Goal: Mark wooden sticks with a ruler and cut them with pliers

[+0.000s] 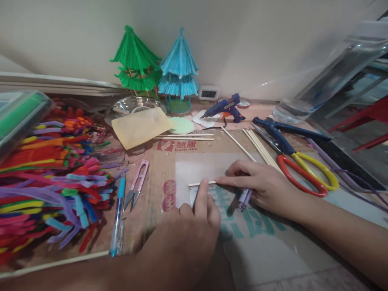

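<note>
A short, thin wooden stick (pixel 194 185) lies along the upper edge of what looks like a clear ruler (pixel 193 195), on cardboard with green lettering. The index fingertip of my left hand (pixel 189 230) presses down on the stick, the other fingers curled beneath. My right hand (pixel 265 186) touches the stick's right end with its index fingertip. Its other fingers are closed around a purple pen (pixel 244 199), whose end points down toward the cardboard. A longer wooden stick (pixel 238 143) runs up from behind my right hand.
Several sticks (pixel 262 149), pliers (pixel 274 135) and red-yellow-handled scissors (pixel 303 176) lie right. A glue gun (pixel 222 107) rests behind, beside green (pixel 135 60) and blue (pixel 179 64) tiered models. Pipe cleaners (pixel 54 190), thread snips (pixel 137 184) and a blue pen (pixel 118 214) lie left.
</note>
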{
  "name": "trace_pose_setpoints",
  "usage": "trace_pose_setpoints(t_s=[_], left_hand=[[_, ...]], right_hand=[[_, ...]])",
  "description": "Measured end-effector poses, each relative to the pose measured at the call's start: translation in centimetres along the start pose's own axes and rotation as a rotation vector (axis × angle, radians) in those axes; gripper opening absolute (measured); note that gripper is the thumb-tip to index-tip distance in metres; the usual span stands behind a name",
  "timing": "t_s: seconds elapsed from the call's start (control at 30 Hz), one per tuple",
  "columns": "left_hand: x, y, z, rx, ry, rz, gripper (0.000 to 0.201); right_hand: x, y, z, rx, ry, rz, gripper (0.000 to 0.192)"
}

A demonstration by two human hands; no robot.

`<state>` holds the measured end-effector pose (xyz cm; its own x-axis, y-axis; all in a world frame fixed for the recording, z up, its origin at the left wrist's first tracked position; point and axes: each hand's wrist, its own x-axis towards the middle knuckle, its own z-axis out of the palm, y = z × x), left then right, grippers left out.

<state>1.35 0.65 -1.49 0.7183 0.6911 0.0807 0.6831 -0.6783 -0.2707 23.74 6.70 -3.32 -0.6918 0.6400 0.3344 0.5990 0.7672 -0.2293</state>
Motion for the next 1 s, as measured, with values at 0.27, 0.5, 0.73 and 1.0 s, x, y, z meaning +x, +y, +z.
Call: trace_pose_setpoints(t_s=[0.27, 0.5, 0.73, 1.0], left_hand=[[0.39, -0.29, -0.32, -0.04, -0.137, -0.007, 0.041], [0.27, -0.5, -0.45, -0.035, -0.136, 0.046, 0.041], [0.1, -0.5, -0.12, -0.027, -0.058, 0.05, 0.036], [0.08, -0.6, -0.03, -0.014, -0.073, 0.059, 0.037]], right_hand=[[-0.33, 0.01, 0.17, 0.009, 0.001, 0.02, 0.038], [-0.73, 0.18, 0.31, 0.023, 0.005, 0.033, 0.037], [-0.64, 0.12, 0.24, 0.02, -0.002, 0.031, 0.035], [-0.49, -0.05, -0.06, 0.001, -0.019, 0.031, 0.037]])
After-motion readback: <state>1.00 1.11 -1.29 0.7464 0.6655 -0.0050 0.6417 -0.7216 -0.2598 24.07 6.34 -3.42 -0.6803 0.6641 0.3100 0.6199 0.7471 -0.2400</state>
